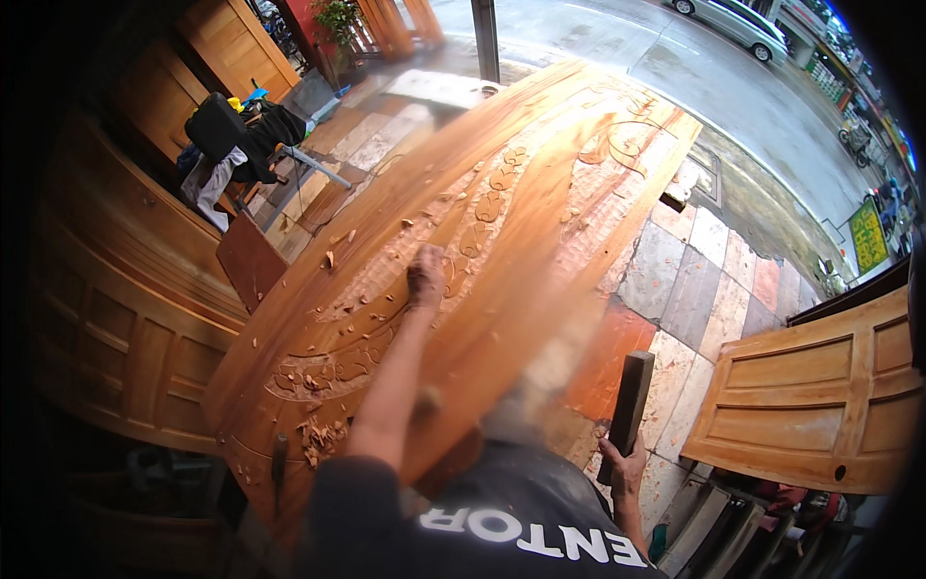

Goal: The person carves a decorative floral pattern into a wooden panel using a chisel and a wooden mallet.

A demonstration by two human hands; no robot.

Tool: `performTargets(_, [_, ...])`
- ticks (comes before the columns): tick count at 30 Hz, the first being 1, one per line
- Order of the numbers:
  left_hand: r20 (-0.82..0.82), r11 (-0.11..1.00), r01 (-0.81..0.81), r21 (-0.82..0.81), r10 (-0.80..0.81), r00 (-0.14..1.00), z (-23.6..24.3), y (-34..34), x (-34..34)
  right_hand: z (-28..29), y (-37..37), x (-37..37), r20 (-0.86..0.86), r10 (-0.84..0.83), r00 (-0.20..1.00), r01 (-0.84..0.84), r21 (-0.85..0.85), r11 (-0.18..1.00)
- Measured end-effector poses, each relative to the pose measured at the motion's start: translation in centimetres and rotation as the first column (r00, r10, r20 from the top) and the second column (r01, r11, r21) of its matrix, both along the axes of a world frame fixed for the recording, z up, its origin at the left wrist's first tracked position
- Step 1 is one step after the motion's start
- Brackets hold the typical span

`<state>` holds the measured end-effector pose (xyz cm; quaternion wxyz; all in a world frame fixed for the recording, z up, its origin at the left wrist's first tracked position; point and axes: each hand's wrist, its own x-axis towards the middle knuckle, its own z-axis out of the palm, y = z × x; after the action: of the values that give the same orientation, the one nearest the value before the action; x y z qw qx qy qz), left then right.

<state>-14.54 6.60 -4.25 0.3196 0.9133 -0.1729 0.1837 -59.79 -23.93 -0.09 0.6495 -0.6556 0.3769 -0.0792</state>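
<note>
Black shirt (482, 521) cloth with white lettering filled the bottom middle, nearest the camera. Beyond it, the left hand (425, 277) reached out over the carved wooden panel (529, 227), its fingers curled inward; whether they had hold of anything, or pressed on the wood or stayed just above it, I could not tell. That panel lay flat directly beneath these fingers, running away toward the street.

Lower and to the right, the right hand (628, 466) had its fingers closed around the lower part of a dark bar (631, 400), blocky and squared, whose longer end stood up past the grip. This bar was beyond the panel's right edge, apart from it.

Near the left fingers, loose chips dotted the wood, and a band of leafy scroll carving (490, 205) stretched away just beyond them. Closer to the shirt, a heap of curled shavings (320, 442) sat on the panel, with a dark slender handle (280, 461) to its left.

Farther out came a patchwork tiled floor (694, 280), a panelled door (801, 396) at right, more panelled woodwork (145, 357) at left, and a silver van (728, 24) on the wet street (627, 39).
</note>
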Motion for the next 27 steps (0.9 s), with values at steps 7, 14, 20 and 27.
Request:
performTargets(7, [0.077, 0.747, -0.665, -0.01, 0.664, 0.744, 0.5, 6.4, 3.9, -1.7, -0.1, 0.5, -0.087, -0.055, 0.995, 0.06, 0.057, 0.997])
performTargets(14, [-0.204, 0.828, -0.478, 0.293, 0.543, 0.815, -1.0, -2.3, 12.0, -0.8, -0.9, 4.5, -0.101, -0.042, 0.994, 0.052, 0.099, 0.994])
performTargets(20, [-0.161, 0.965, 0.044, -0.258, -0.088, 0.983, 2.4, -7.4, 14.8, 2.8, -1.8, 9.5, -0.196, -0.01, 0.98, 0.024, 0.071, 0.997])
performTargets(27, [-0.253, 0.938, -0.215, 0.272, 0.285, 0.924, -1.3, -6.6, 26.0, 1.5, -3.9, 10.3, -0.303, 0.092, 0.949, -0.115, -0.059, 0.992])
